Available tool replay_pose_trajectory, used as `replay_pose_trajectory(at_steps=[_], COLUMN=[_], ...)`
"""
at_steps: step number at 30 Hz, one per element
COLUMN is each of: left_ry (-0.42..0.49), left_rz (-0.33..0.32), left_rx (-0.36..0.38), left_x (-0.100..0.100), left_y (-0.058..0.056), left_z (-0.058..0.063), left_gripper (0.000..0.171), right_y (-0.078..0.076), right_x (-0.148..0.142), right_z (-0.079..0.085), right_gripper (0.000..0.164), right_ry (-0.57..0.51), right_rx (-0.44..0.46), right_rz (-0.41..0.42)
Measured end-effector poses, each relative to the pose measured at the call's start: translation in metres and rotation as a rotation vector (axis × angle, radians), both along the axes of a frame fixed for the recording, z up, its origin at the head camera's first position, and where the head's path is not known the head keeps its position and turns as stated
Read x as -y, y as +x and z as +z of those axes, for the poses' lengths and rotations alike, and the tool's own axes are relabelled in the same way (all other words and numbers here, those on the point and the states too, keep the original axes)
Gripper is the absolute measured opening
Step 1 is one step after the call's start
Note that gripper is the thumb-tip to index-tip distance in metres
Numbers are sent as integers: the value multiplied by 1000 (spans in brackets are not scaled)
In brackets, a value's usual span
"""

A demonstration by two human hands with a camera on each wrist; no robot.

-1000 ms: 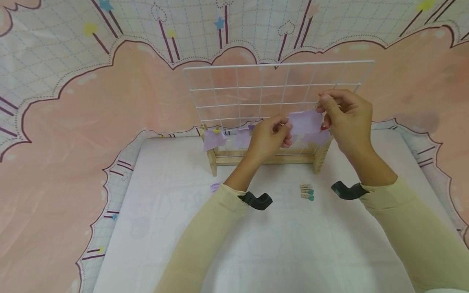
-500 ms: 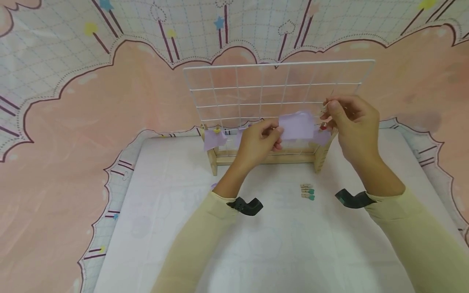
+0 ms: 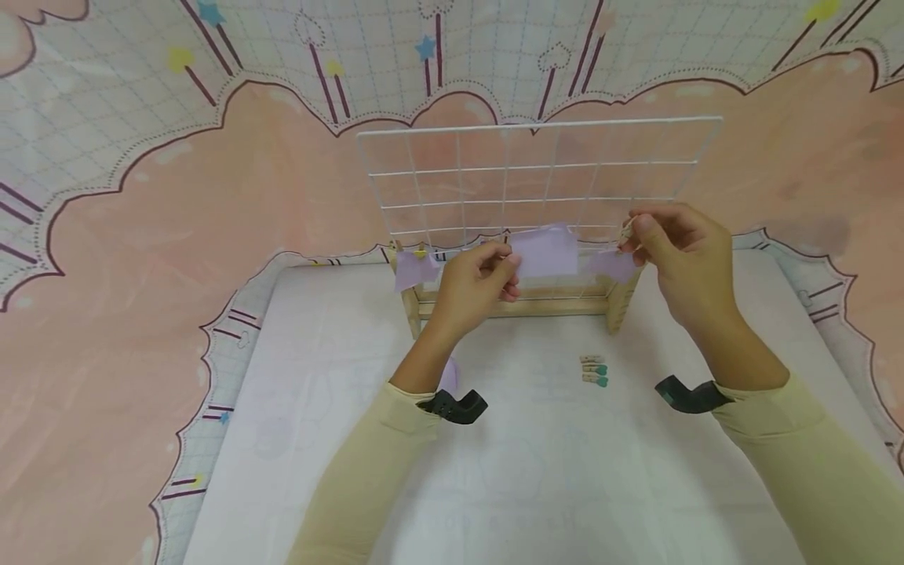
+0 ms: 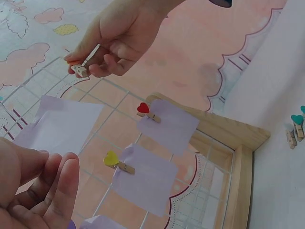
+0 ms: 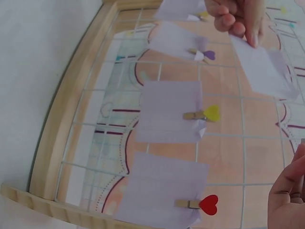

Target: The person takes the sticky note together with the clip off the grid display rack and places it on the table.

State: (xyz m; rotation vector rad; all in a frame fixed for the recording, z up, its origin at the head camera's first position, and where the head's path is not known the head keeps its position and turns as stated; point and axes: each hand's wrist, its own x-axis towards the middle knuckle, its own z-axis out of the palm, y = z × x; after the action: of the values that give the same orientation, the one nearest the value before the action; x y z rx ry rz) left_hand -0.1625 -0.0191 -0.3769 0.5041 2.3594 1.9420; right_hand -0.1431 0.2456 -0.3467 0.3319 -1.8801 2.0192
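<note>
My left hand [image 3: 472, 289] pinches a lilac paper note [image 3: 547, 249] by its left edge, in front of a white wire grid [image 3: 530, 166]. To the right, my right hand [image 3: 683, 259] holds a small wooden clothespin [image 4: 80, 70] with an orange decoration between thumb and fingers, apart from the note. On the lower grid hang several lilac notes, each held by a heart clothespin: one with a red heart [image 5: 208, 204], one with yellow [image 5: 211, 113], one with purple [image 5: 208, 55]. The right wrist view catches only part of the right hand.
A wooden base [image 3: 551, 306] holds the grid upright on a white table [image 3: 565, 471]. Several loose clothespins [image 3: 594, 371], some with teal hearts, lie in front of it. More lilac paper [image 3: 449, 377] shows beside the left wrist. Patterned cloth [image 3: 212, 180] covers the background.
My left hand has carried the note leftward and slightly down along the grid. My right hand has moved down and a little right, still holding the clothespin.
</note>
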Motion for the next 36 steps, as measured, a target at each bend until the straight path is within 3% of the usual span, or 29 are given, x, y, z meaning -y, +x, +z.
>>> replay_pose_trajectory(at_steps=[7, 21, 26, 31, 36], left_ry=[-14, 6, 18, 19, 39], left_rz=[6, 16, 29, 42, 57], left_rx=[10, 24, 37, 60, 101], left_x=[3, 7, 8, 16, 26], left_y=[2, 6, 8, 13, 19], left_z=[-3, -15, -18, -23, -29], left_gripper=[20, 16, 15, 15, 17], right_y=[4, 13, 15, 18, 20], right_x=[-1, -8, -11, -14, -17], right_z=[-6, -24, -33, -41, -48], right_gripper=[21, 26, 25, 31, 30], right_ry=[-26, 154, 106, 155, 154], right_rx=[39, 176, 208, 266, 288], right_rz=[28, -15, 21, 17, 65])
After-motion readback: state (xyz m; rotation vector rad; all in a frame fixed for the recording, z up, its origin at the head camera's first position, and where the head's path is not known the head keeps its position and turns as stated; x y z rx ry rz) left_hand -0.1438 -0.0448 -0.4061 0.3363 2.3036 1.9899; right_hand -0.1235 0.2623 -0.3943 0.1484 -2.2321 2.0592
